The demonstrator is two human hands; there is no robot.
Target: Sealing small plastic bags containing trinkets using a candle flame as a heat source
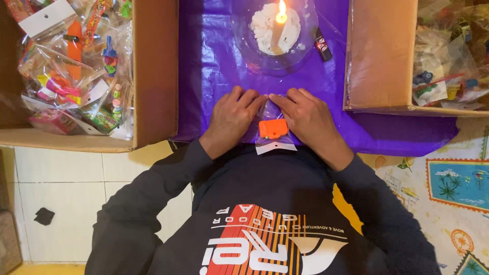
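Both hands rest on the purple sheet covering the tabletop (214,61), at its near edge, and press on a small clear plastic bag (274,122) that lies between them; the left hand (232,119) has its fingers curled down onto the bag's far left corner, the right hand (308,119) pinches the far right corner between thumb and fingers, so each is closed lightly on the film; inside the bag sits a small orange toy (273,129), and a white card tab (275,147) sticks out at the near end. The bag looks light, thin and slippery, soft enough to crumple, while the toy inside seems stiff; the far edge and the card are probably the surest places to take hold. Just beyond the hands a lit candle (279,25) stands in a clear glass dish (244,46), with a small dark lighter (322,46) to its right; the film should likely stay clear of that flame. A cardboard box (153,76) of bagged toys sits to the left, another box (377,56) to the right.
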